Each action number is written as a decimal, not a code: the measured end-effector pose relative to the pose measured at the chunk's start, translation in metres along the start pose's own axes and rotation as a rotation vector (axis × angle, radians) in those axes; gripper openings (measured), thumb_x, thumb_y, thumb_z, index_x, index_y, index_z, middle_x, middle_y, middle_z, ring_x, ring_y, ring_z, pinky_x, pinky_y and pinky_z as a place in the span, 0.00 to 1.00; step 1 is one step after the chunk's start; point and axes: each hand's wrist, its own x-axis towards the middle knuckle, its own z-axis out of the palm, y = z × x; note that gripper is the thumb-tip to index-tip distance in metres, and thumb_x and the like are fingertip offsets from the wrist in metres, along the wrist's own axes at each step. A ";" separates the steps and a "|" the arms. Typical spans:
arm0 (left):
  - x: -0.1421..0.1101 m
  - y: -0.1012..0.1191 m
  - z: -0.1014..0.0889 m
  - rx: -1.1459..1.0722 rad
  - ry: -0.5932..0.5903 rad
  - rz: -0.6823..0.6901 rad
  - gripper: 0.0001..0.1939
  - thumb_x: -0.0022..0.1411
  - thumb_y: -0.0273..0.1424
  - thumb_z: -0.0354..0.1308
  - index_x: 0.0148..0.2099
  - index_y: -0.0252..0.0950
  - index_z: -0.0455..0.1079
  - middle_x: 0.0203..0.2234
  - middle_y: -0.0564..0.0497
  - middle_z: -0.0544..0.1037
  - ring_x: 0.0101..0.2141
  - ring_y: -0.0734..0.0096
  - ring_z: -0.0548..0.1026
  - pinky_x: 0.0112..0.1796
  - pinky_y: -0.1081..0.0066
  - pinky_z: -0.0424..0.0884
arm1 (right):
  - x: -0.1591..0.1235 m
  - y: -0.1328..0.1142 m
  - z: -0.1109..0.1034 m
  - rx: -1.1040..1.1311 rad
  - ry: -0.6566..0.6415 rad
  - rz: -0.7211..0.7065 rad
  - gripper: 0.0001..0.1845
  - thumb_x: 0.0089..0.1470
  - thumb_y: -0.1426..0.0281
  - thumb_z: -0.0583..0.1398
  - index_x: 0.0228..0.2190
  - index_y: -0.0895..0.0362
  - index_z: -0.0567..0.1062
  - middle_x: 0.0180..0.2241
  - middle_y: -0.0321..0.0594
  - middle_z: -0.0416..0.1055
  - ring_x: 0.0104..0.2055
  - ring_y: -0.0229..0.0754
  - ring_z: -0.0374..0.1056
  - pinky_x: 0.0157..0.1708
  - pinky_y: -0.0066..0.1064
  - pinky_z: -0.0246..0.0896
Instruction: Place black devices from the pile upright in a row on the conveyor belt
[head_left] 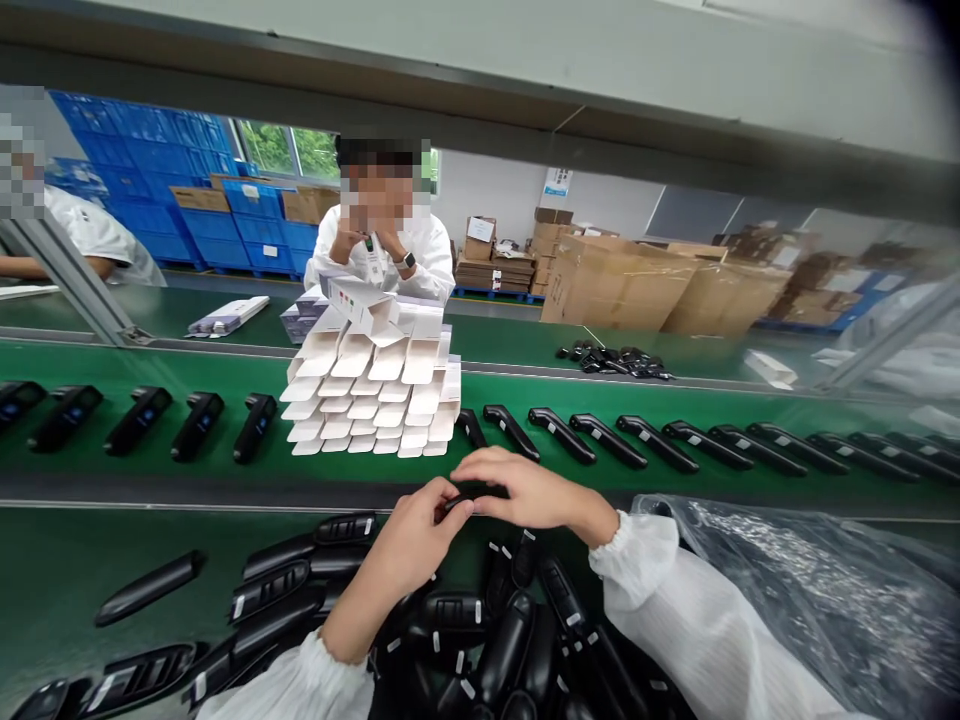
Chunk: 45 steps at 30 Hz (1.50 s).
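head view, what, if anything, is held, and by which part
The left hand and right hand hold a slim black plastic-looking piece; it is partly hidden, so which part is unclear.

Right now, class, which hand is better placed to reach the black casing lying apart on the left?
Probably the left hand: it is nearer the lone black casing; the right hand is farther off. Both hold a dark piece, so the left would first release it.
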 end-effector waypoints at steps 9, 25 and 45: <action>0.002 0.005 -0.006 -0.149 0.063 -0.071 0.21 0.59 0.51 0.54 0.44 0.39 0.64 0.40 0.47 0.76 0.41 0.60 0.75 0.42 0.64 0.71 | -0.004 0.018 0.008 0.023 0.229 0.333 0.13 0.56 0.72 0.61 0.44 0.54 0.76 0.41 0.38 0.71 0.40 0.38 0.68 0.42 0.28 0.62; -0.011 0.033 -0.029 0.006 0.026 -0.051 0.19 0.60 0.50 0.51 0.41 0.41 0.70 0.39 0.48 0.79 0.42 0.58 0.77 0.41 0.66 0.73 | -0.012 0.082 0.036 -0.455 0.244 0.800 0.28 0.60 0.77 0.51 0.61 0.67 0.59 0.49 0.57 0.69 0.54 0.50 0.63 0.54 0.35 0.55; -0.166 -0.152 -0.181 0.568 0.537 -0.471 0.33 0.64 0.53 0.41 0.60 0.36 0.64 0.63 0.39 0.60 0.64 0.44 0.54 0.61 0.40 0.48 | 0.019 -0.010 0.073 -0.105 0.116 -0.120 0.18 0.65 0.64 0.51 0.53 0.53 0.72 0.49 0.45 0.72 0.51 0.45 0.66 0.52 0.39 0.63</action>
